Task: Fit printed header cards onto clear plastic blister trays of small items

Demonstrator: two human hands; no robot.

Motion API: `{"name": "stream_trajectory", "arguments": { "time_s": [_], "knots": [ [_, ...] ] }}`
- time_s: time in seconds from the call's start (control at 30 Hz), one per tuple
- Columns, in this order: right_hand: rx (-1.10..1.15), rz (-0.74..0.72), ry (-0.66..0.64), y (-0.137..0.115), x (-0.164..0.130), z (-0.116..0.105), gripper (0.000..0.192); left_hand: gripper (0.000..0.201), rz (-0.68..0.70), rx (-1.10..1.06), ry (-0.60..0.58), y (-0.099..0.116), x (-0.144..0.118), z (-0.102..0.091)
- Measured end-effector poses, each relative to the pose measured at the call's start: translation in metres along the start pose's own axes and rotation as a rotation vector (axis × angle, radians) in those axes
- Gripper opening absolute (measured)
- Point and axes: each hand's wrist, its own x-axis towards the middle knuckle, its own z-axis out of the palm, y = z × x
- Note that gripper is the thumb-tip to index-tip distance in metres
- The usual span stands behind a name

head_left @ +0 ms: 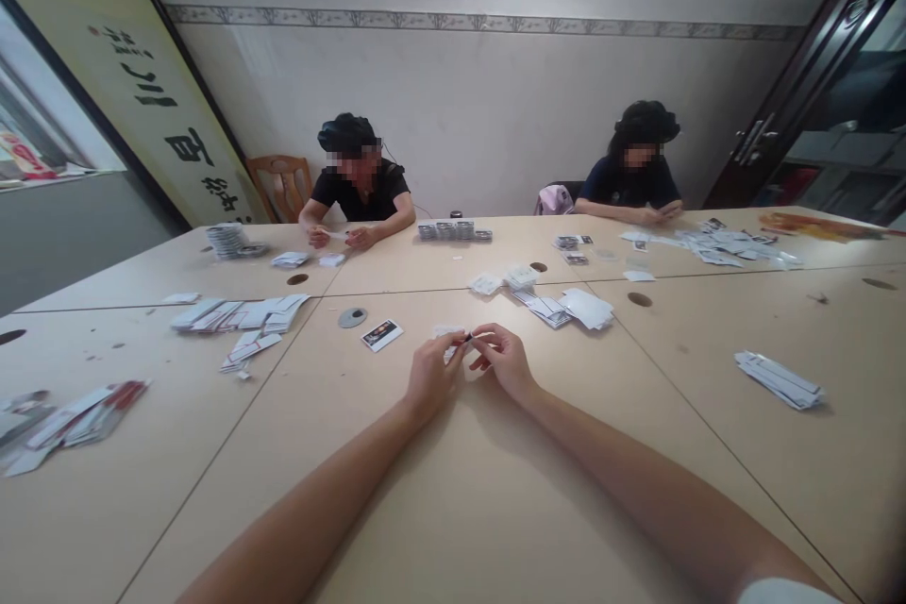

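Note:
My left hand (433,376) and my right hand (504,360) meet over the middle of the beige table (495,491). Both pinch one small clear packet (453,340) with a dark bit at its edge, held just above the tabletop. A printed card (382,334) lies flat to the left of my left hand, beside a grey disc (352,317). A loose heap of white packets (566,307) sits beyond my right hand.
Two other people sit at the far side, each handling small packets. Spread piles of packets lie at left (241,316), far left (67,425) and right (779,379). Stacks stand at the back (453,230). Round cable holes (639,299) dot the table.

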Motion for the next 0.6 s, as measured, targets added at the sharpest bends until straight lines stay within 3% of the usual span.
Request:
{"name": "stream_trajectory", "arguments": {
  "time_s": [0.3, 0.6],
  "knots": [
    [-0.049, -0.023, -0.030, 0.0043, 0.0026, -0.0024, 0.033, 0.026, -0.012, -0.014, 0.033, -0.0012, 0.0010, 0.0010],
    [-0.076, -0.042, -0.001, 0.0010, -0.0011, -0.0015, 0.032, 0.027, 0.004, 0.022, -0.017, 0.0016, 0.0022, -0.0008]
  ]
}}
